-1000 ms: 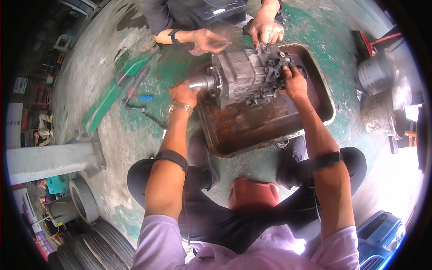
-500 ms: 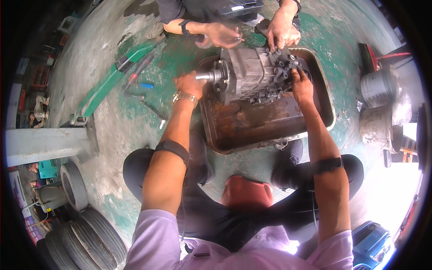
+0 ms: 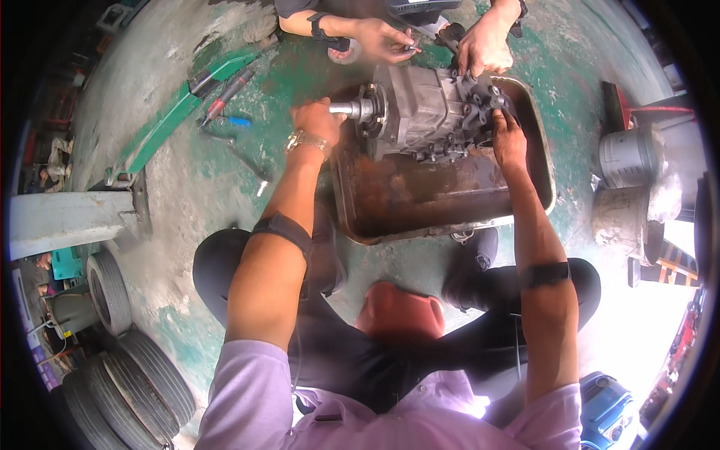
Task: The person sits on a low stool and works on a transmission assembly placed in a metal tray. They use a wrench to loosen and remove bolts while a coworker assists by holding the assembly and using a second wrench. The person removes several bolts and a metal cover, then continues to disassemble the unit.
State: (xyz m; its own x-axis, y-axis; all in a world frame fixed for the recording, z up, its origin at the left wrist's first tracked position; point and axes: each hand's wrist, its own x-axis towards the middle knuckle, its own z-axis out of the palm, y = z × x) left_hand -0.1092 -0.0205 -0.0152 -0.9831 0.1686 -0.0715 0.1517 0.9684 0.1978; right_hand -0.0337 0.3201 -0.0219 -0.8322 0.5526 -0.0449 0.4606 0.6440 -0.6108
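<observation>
A grey metal gearbox (image 3: 420, 109) lies on its side across the far part of a rusty, oil-stained metal tray (image 3: 420, 199). From its left end juts a bright shaft (image 3: 346, 108), and my left hand (image 3: 315, 124) is closed round the tip of it. My right hand (image 3: 509, 141) grips the castings at the gearbox's right end, its fingertips partly hidden among them. Opposite me, a co-worker's hand (image 3: 484, 51) touches the top of that same end. The co-worker's other hand (image 3: 386, 39) pinches a small thin object above the gearbox.
On the floor to the left lie a ratchet wrench (image 3: 238, 157), a blue piece (image 3: 239, 121) and a red-and-black tool (image 3: 227, 97) beside a green lift arm (image 3: 161, 135). Tyres (image 3: 135, 386) are stacked at lower left. Buckets (image 3: 630, 159) stand at right; a red stool (image 3: 401, 311) is below me.
The view has shifted slightly, so the gearbox and tray sit a little higher in it. The co-worker's pinching hand has moved slightly to the right. Both my hands keep their hold.
</observation>
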